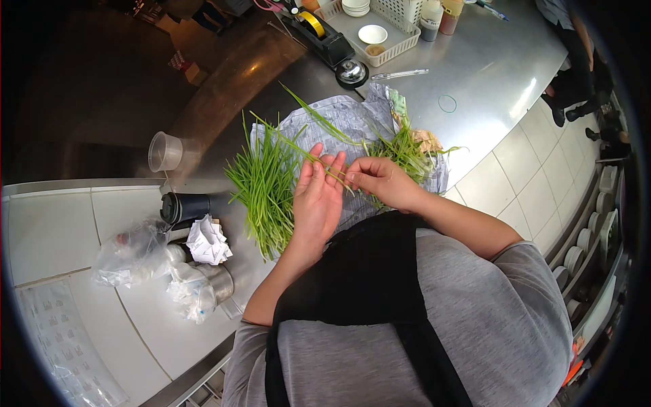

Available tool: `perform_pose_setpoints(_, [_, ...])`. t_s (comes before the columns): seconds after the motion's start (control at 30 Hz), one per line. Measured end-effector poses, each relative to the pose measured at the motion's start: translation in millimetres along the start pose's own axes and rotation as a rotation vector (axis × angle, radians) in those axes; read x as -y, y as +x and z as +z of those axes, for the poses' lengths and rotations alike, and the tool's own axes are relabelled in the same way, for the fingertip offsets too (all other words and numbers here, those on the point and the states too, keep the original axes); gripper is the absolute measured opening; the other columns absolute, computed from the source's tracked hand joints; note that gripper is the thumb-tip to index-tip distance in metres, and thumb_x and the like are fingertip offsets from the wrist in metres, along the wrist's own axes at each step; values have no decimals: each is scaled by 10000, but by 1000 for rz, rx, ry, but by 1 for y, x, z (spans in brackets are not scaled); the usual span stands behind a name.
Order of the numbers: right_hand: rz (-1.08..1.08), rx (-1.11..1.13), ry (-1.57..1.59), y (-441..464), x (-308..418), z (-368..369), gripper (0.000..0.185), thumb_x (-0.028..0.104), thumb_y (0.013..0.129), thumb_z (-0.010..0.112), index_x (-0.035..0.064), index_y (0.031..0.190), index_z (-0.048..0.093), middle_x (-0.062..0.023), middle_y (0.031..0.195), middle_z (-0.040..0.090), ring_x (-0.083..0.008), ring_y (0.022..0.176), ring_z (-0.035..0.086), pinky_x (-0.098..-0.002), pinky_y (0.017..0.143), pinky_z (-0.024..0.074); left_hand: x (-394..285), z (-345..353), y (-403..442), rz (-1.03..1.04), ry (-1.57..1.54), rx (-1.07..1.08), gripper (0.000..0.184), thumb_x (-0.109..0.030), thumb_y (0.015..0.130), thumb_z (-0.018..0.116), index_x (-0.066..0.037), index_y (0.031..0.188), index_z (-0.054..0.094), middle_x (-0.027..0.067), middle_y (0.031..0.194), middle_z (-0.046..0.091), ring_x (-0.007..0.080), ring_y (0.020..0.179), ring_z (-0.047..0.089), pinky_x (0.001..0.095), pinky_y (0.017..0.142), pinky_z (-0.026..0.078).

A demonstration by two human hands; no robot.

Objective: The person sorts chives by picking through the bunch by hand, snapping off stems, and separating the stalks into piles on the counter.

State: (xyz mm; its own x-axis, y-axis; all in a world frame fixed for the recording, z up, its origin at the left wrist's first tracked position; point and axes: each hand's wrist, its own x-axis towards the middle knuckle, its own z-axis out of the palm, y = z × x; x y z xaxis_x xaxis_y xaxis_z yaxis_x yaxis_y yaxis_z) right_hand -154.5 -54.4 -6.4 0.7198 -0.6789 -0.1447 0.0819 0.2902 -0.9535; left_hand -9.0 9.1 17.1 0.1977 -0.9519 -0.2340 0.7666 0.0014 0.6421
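My left hand (pixel 319 193), palm turned up, holds a few thin green chives (pixel 293 144) between thumb and fingers. At their lower ends, the fingertips of my right hand (pixel 388 183) are pinched together. A thick bundle of long chives (pixel 264 190) lies just left of my left hand. Beyond my right hand is a loose heap of limp, paler green scraps (pixel 409 154). Both piles rest on spread newspaper (pixel 352 112). Several longer blades (pixel 319 119) stretch across the paper between them.
The steel counter (pixel 485 88) carries a call bell (pixel 352 72), a tape dispenser (pixel 319 34), a pen (pixel 400 74) and a white basket (pixel 397 54) with small dishes. To the left are a clear plastic cup (pixel 165 152), a black-lidded cup (pixel 184 209) and crumpled papers (pixel 208 241). People stand at far right.
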Motion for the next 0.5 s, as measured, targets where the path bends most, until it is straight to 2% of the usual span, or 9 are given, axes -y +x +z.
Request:
perform_pose_setpoints(0.07, [51,17,121,-1,1,2,109,114,920,541,41,889,616,8,771,574,-58,701,510,-210,638,417,2,-7,2,20,-7,88,249,-146,999,413,-64,1232,446,23,988,540,182,1068,527,365,1037,369])
perform_pose_setpoints(0.1, [51,17,120,0,-3,0,109,114,920,541,41,889,616,8,771,574,-58,701,510,-210,638,417,2,-8,2,21,-8,88,249,-146,999,413,-64,1232,446,23,988,540,182,1068,527,365,1037,369])
perform_pose_setpoints(0.17, [95,-129,713,3,-15,-8,107,117,937,519,55,911,603,18,763,553,-58,687,491,-203,630,399,2,-10,3,13,-114,119,168,-142,997,423,-65,1137,474,2,912,523,131,950,537,360,1033,374])
perform_pose_setpoints(0.27, [19,-316,649,7,-3,-19,116,136,948,504,62,926,591,31,756,533,-48,675,474,-201,614,389,-4,-7,2,41,-95,58,140,-133,995,426,-71,1108,480,-2,904,524,110,927,534,358,1038,370])
perform_pose_setpoints(0.3, [21,-311,649,7,0,-22,116,136,948,504,62,926,591,31,756,533,-48,675,474,-201,614,389,-6,-5,2,44,-96,55,140,-133,995,426,-71,1108,480,-2,904,524,110,927,534,358,1038,370])
perform_pose_setpoints(0.37, [-160,-227,-20,3,4,-26,89,128,929,522,61,970,564,6,775,550,-105,694,507,-235,643,408,-7,-3,1,49,-83,-25,137,-132,992,435,-79,1108,482,-1,895,525,113,922,536,364,1045,365])
perform_pose_setpoints(0.4, [-159,-227,-21,3,3,-24,89,128,929,522,61,970,564,6,775,550,-105,694,507,-235,643,408,-6,-4,1,49,-84,-26,137,-132,992,435,-79,1108,482,-1,895,525,113,922,536,364,1045,365])
perform_pose_setpoints(0.47, [-509,-339,-602,3,-1,-19,111,124,903,555,33,966,564,-52,783,555,-174,725,541,-286,683,439,-5,-7,4,64,-104,10,135,-137,990,441,-86,1107,483,3,909,524,128,931,538,370,1050,361])
perform_pose_setpoints(0.5, [-510,-340,-601,1,1,-17,111,124,903,555,33,966,564,-52,783,555,-174,725,541,-286,683,439,-4,-7,5,64,-104,11,135,-137,990,441,-86,1107,483,3,909,524,128,931,538,370,1050,361])
